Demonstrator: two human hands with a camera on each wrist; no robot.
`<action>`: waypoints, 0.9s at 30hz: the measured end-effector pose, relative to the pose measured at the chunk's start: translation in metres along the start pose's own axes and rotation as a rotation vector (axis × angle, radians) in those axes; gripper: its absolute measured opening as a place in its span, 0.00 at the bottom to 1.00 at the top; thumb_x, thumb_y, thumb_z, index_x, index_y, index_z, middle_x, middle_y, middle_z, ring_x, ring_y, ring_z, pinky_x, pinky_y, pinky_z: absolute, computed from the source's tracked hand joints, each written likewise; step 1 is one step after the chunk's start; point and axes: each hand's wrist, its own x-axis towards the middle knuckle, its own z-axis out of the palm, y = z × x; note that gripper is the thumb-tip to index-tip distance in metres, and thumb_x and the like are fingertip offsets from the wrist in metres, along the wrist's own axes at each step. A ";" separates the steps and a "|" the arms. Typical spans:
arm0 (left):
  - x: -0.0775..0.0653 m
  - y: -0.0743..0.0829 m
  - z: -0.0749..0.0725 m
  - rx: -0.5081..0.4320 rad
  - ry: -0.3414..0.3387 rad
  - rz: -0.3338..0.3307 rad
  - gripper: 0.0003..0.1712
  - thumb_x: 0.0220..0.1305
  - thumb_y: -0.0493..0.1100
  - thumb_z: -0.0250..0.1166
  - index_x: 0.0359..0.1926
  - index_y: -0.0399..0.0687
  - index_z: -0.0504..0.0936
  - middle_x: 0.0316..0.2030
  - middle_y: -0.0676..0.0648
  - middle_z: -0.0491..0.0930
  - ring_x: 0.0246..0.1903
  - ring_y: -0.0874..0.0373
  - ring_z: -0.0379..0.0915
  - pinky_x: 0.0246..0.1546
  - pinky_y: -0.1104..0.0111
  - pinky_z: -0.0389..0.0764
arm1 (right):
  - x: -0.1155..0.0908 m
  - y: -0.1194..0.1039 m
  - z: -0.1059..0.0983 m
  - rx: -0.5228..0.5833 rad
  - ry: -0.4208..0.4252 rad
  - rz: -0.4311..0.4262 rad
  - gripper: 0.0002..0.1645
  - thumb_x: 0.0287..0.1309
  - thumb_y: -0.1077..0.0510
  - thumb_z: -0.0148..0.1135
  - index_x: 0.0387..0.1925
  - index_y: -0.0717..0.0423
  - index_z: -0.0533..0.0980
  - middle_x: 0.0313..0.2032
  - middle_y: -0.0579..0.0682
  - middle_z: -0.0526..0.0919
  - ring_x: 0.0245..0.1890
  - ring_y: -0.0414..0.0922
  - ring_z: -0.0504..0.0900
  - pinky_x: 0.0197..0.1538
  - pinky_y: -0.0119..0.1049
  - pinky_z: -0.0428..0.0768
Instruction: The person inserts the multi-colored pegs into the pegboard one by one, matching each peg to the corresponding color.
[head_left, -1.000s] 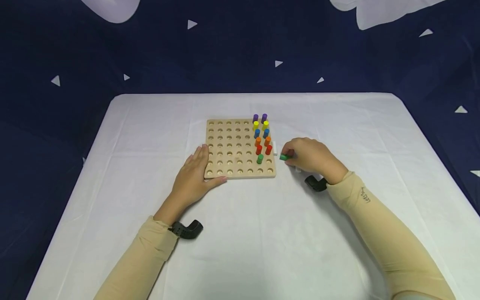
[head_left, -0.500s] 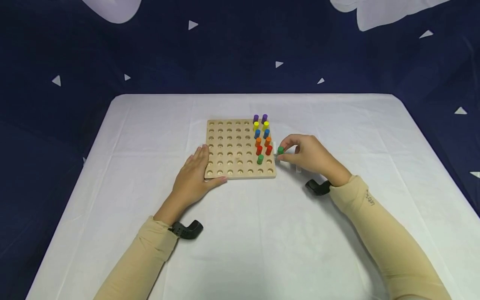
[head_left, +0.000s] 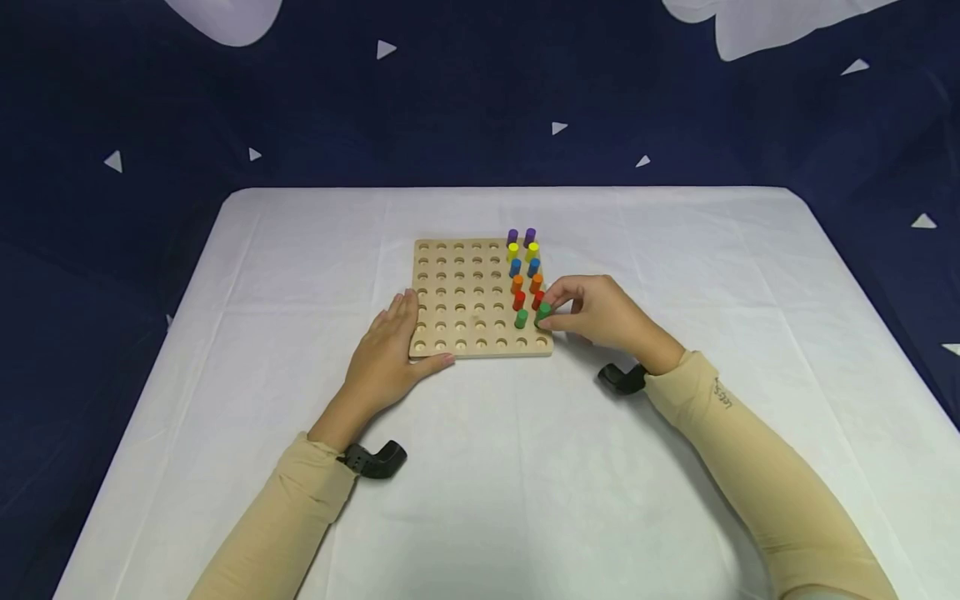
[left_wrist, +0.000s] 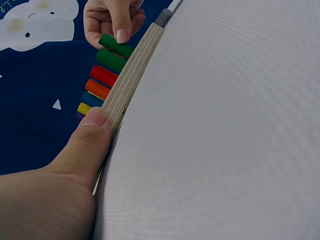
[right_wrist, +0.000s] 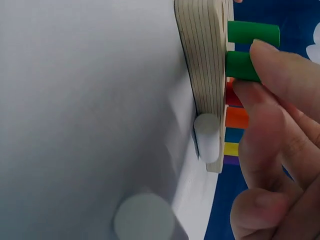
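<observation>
A wooden pegboard (head_left: 460,292) with rows of round holes lies on the table. My right hand (head_left: 600,310) pinches a green peg (right_wrist: 242,65) between thumb and finger at the board's right edge. That peg stands in or at a hole of the rightmost column; its lower end is hard to make out. Beside it a second green peg (head_left: 521,319) stands upright. Behind these come pairs of red (head_left: 519,301), orange, blue, yellow and purple pegs. My left hand (head_left: 382,354) rests against the board's left side, its thumb (left_wrist: 87,145) along the front edge.
Two white pegs lie on the cloth to the right of the board, one white peg (right_wrist: 207,137) against its side and another white peg (right_wrist: 144,220) farther out. A white cloth (head_left: 465,467) covers the table, and a dark blue curtain (head_left: 465,92) hangs behind.
My right hand has turned the green peg upright and carried it left from the cloth to the board's right column. The left hand has stayed where it was.
</observation>
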 end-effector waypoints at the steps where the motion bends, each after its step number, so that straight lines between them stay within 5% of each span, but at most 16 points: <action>1: 0.000 0.000 0.000 -0.001 0.001 0.000 0.67 0.58 0.73 0.63 0.78 0.39 0.39 0.79 0.41 0.41 0.79 0.49 0.36 0.80 0.54 0.41 | 0.000 0.000 0.000 -0.006 -0.002 -0.002 0.10 0.50 0.54 0.77 0.35 0.44 0.83 0.37 0.43 0.88 0.19 0.43 0.72 0.20 0.32 0.71; 14: 0.000 0.000 0.001 -0.006 0.001 0.000 0.66 0.58 0.73 0.63 0.78 0.39 0.39 0.79 0.42 0.41 0.79 0.50 0.35 0.80 0.54 0.41 | -0.002 0.002 -0.002 -0.096 -0.023 -0.121 0.12 0.51 0.53 0.77 0.39 0.47 0.85 0.37 0.43 0.85 0.27 0.43 0.72 0.27 0.31 0.72; 21: 0.001 -0.001 0.002 0.000 0.012 0.006 0.67 0.57 0.74 0.62 0.79 0.40 0.39 0.79 0.42 0.41 0.79 0.49 0.36 0.80 0.54 0.42 | 0.000 0.011 -0.019 -0.097 0.040 -0.007 0.09 0.61 0.51 0.68 0.41 0.49 0.86 0.35 0.47 0.86 0.20 0.43 0.72 0.19 0.32 0.69; 27: 0.001 -0.002 0.002 -0.004 0.005 0.001 0.67 0.57 0.74 0.62 0.79 0.40 0.38 0.79 0.42 0.40 0.79 0.49 0.35 0.80 0.54 0.42 | 0.011 0.011 -0.015 -0.258 0.000 0.112 0.19 0.64 0.44 0.63 0.47 0.51 0.84 0.38 0.47 0.87 0.32 0.45 0.79 0.39 0.40 0.77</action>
